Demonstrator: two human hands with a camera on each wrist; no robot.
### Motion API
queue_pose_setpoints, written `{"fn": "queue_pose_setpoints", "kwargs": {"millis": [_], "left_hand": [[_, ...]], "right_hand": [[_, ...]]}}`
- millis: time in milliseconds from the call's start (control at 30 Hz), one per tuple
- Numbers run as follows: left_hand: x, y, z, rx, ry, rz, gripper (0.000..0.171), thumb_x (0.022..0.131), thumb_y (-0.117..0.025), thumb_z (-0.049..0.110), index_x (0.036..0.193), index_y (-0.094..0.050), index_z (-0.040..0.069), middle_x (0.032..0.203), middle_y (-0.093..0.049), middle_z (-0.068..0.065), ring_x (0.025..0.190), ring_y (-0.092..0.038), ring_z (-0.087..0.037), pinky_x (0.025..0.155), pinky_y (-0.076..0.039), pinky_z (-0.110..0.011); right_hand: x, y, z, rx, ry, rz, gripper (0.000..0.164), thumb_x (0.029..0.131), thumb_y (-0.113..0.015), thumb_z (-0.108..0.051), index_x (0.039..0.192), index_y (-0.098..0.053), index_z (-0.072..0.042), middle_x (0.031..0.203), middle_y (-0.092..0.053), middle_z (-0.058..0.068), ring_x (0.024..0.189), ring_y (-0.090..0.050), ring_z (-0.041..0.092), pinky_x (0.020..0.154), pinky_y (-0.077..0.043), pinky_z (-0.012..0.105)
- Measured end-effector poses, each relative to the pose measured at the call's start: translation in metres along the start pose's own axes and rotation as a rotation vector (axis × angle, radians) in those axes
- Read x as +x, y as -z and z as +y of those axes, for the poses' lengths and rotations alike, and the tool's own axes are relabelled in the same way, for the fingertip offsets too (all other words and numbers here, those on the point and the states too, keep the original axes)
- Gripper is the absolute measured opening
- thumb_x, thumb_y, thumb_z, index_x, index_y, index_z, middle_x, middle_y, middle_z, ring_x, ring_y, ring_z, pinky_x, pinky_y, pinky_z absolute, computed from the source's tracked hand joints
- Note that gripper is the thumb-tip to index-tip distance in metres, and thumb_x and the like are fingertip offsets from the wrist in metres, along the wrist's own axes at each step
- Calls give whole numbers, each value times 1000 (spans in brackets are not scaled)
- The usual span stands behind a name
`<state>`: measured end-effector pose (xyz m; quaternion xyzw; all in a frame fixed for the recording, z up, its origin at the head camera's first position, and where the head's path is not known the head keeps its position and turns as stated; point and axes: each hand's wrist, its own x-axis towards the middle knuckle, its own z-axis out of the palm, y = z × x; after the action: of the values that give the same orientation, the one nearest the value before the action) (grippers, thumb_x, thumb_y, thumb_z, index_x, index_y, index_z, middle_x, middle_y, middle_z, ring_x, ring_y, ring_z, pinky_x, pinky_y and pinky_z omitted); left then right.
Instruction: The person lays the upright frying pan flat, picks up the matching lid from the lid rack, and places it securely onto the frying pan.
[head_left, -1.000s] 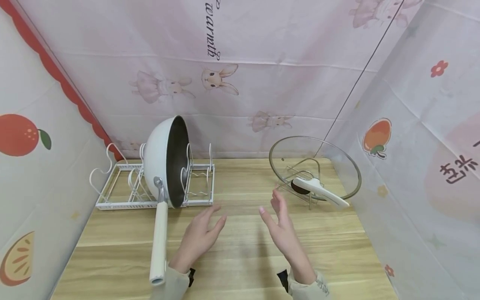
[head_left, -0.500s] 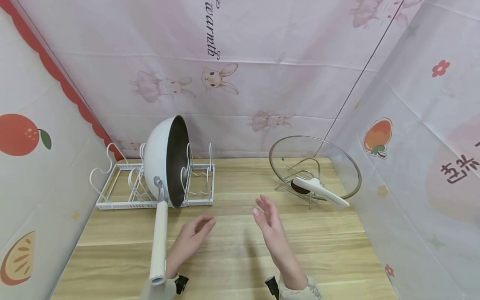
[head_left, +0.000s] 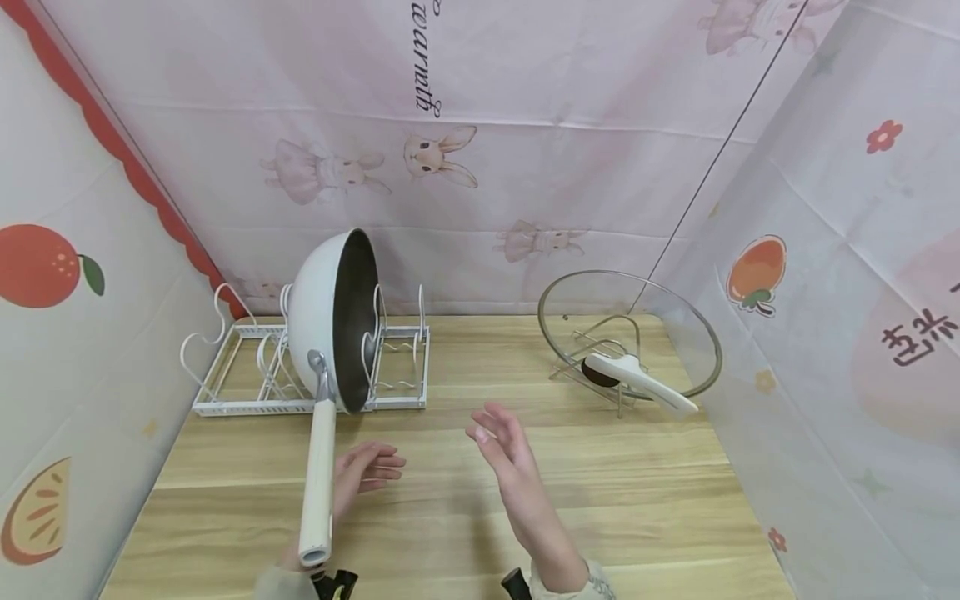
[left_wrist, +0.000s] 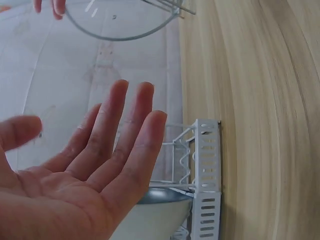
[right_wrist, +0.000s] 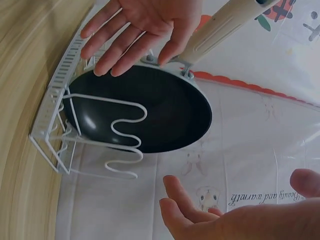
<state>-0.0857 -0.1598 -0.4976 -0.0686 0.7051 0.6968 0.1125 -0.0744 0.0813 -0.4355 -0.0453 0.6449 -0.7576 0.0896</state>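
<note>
My left hand (head_left: 367, 468) is held over the table beside the wok's cream handle (head_left: 318, 483), which hides part of its wrist. Its fingers are loosely extended and hold nothing. My right hand (head_left: 517, 479) hovers to the right with fingers apart and lightly bent, also holding nothing. A white wok (head_left: 311, 308) with a dark inside (right_wrist: 165, 110) stands on edge in a white wire rack (head_left: 397, 404), its handle pointing toward me. At the back right, a glass lid (head_left: 667, 329) with a white grip (head_left: 637, 382) leans tilted on a wire stand (head_left: 621, 404).
The wood-grain table (head_left: 600, 517) lies under everything. Printed cloth walls (head_left: 525, 150) enclose it at the back and on both sides. The wok's handle juts out over the front left of the table.
Both hands have drifted left and a little nearer to me; the left hand's wrist has passed behind the wok's handle. Wok, rack and lid have stayed put.
</note>
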Motion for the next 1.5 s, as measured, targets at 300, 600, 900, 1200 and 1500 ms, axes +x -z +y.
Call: {"fn": "queue_pose_setpoints", "kwargs": {"millis": [300,600,900,1200,1500], "left_hand": [[25,55,-34,-381,-30,-505,30,109,-38,28,114,-64,15,109,-72,4,95,-71,-14,83,-59,-28],[2,64,-8,-826,-98,-615,46,110,-24,19,119,-67,6,122,-67,-14,108,-67,-24,99,-52,-33],[-14,74,8,-1288,-10,-684,71,107,-4,37,138,-45,-12,145,-43,-32,134,-42,-47,121,-17,-47],[-13,76,23,-1349,68,-678,66,107,-18,41,139,-39,-13,151,-35,-30,142,-30,-45,122,-1,-43],[-14,68,44,-1363,101,-640,61,108,-21,37,137,-40,-13,148,-37,-32,142,-32,-43,123,-1,-40]], "right_hand": [[-3,-18,-1,47,-13,-75,49,104,-49,-25,143,-31,0,146,-43,20,133,-44,40,117,-17,61],[-3,-41,1,213,-70,-123,41,102,-48,-22,136,-36,-2,136,-51,16,128,-48,37,113,-27,47],[-5,-59,-1,464,-242,-172,43,100,-52,-26,132,-42,1,135,-53,24,124,-54,35,107,-40,37],[-5,-74,2,645,-447,-224,59,98,-47,-32,139,-36,9,139,-45,33,125,-52,35,113,-34,41],[-12,-103,5,648,-573,-347,40,98,-46,-30,124,-52,0,122,-60,16,116,-56,24,110,-37,36]]}}
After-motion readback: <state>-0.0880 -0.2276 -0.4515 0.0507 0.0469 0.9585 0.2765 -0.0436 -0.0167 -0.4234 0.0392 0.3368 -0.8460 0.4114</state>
